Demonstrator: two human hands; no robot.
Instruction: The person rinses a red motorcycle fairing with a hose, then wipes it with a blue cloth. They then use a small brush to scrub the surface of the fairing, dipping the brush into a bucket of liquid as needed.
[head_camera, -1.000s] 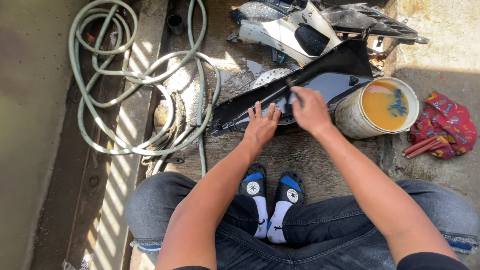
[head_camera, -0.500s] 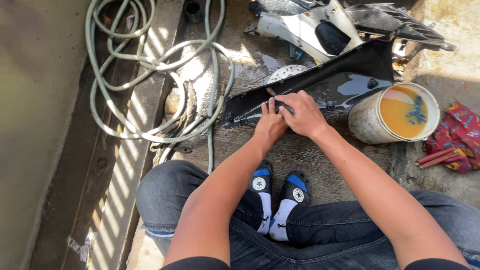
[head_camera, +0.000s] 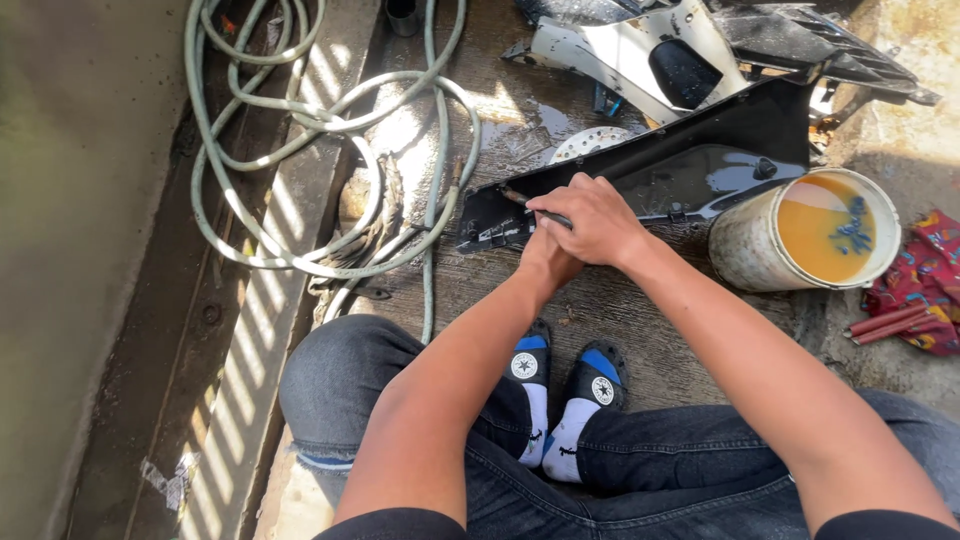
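Note:
A long black plastic panel (head_camera: 690, 150) lies on the wet ground before my knees. My right hand (head_camera: 590, 218) rests on its near edge, fingers closed around a thin dark tool (head_camera: 522, 200) whose tip points left along the panel. My left hand (head_camera: 547, 262) sits under and just behind the right, mostly hidden by it, pressed against the panel's lower edge. Whether the left hand grips anything cannot be told.
A white bucket (head_camera: 750, 250) of orange liquid stands right of the panel. A coiled pale green hose (head_camera: 300, 130) lies to the left. White and black panels (head_camera: 640, 60) lie beyond. A red patterned cloth (head_camera: 925, 280) is at far right. My feet (head_camera: 565, 385) wear blue-black sandals.
My left hand has slid right and tucked under the right hand. The right hand has moved left along the panel's edge with the thin tool.

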